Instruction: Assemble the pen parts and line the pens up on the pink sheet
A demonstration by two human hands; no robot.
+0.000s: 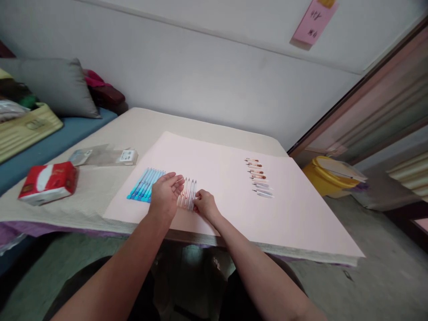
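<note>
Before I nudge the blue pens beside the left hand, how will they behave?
The blue pens look slim and straight, so probably stiff and light. Lying close side by side, they may nudge one another and could roll on the flat pale sheet.

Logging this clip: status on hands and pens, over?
Left hand open, partly hiding blue pens. Right hand at right end of pale pens, grip unclear.

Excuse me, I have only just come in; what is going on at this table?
A person has both bare hands at a row of pale pens on a sheet. The left hand is open at the row's left end, beside the blue pens; the right hand is at the right end, though its grip is unclear. Other pens lie in a column farther right, and a red pack sits at far left.
</note>
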